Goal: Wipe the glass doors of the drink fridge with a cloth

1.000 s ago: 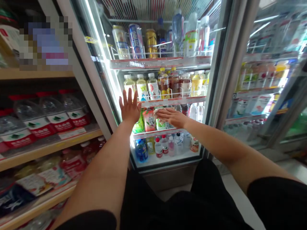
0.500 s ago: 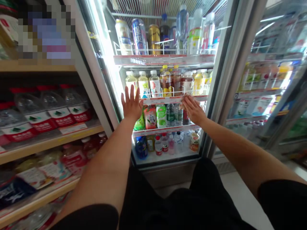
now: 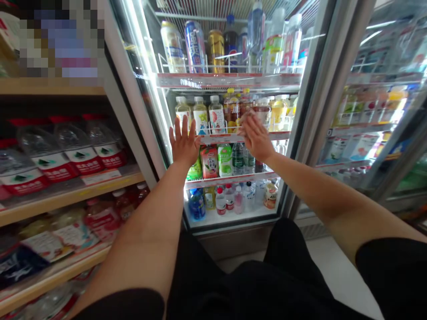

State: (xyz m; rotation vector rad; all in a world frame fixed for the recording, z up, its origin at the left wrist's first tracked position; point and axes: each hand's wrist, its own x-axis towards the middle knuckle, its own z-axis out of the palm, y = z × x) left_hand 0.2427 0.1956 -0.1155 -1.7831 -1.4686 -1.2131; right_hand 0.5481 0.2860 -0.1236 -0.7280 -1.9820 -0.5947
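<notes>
Left fingers (image 3: 184, 129) spread wide near frame (image 3: 130, 120), right fingers (image 3: 256, 127) holding cloth (image 3: 247, 115), room between them

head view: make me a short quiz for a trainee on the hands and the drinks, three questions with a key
1. Which hand holds the cloth?
2. True or false: the left hand has its fingers spread.
3. What stands directly left of the gold can in the picture: (a) a green bottle, (b) the blue can?

Key: 1. the right hand; 2. true; 3. b
</notes>
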